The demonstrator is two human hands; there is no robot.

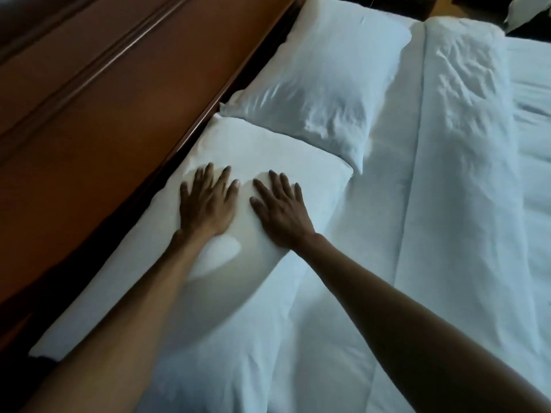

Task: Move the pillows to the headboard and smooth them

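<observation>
While against headboard, two pillows.

Both hands flat, fingers spread, arms outstretched.

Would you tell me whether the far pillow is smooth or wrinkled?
Wrinkled: the far pillow shows creases across its nearer half, and neither hand touches it.
</observation>
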